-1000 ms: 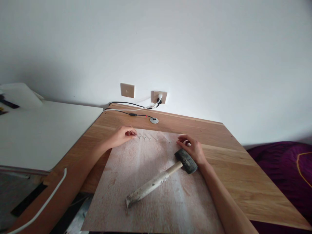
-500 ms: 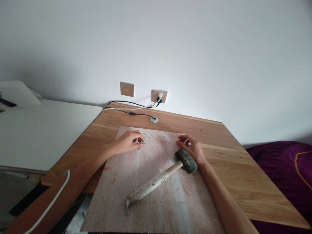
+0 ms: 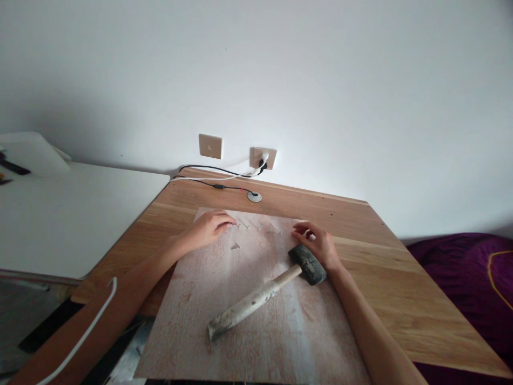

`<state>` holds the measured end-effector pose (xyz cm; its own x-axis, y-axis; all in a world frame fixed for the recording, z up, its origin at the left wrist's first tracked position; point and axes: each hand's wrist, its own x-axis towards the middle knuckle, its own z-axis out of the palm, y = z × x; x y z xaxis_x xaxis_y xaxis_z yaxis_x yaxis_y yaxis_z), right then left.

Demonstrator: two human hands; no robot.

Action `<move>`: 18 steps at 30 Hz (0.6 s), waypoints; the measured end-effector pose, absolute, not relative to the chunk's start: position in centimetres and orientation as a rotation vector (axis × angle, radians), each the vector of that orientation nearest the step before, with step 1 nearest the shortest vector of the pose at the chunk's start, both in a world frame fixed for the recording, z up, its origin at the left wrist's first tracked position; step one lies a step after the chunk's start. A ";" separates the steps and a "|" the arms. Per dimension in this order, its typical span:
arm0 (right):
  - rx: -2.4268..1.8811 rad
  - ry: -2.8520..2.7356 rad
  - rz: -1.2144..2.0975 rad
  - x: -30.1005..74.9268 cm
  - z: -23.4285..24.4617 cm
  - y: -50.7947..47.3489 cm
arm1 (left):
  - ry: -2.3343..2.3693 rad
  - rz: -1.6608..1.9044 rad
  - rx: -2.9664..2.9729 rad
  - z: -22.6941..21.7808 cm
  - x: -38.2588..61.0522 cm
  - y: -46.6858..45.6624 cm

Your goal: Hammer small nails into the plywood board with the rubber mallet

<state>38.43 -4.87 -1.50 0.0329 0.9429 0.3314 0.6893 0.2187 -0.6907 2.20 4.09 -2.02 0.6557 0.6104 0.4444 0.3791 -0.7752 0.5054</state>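
My left hand (image 3: 210,227) lies on the far left part of a worn plywood board (image 3: 256,331), fingertips pinched together at the leftmost of a short row of nails (image 3: 256,227) standing in the board. One loose nail (image 3: 234,246) lies flat just behind that hand. My right hand (image 3: 317,243) rests on the board's far right side with its fingers curled; what they hold, if anything, is hidden. It touches the black head of a rubber mallet (image 3: 308,264), whose pale wooden handle (image 3: 244,310) points toward me.
The board lies on a wooden desk (image 3: 385,278) against a white wall with a switch (image 3: 210,145) and a socket (image 3: 263,157). Cables (image 3: 212,184) run to a grommet (image 3: 254,197). A white table (image 3: 72,214) stands at left, purple fabric (image 3: 465,278) at right.
My left hand moved right along the nail row, dipped toward me, then drew back to the row. A loose nail now lies on the board. My right hand and the mallet stayed put.
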 end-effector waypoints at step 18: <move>-1.511 -1.739 0.496 38.5 -1.4 -5.0 | 0.746 0.817 2.535 -0.6 3.4 2.4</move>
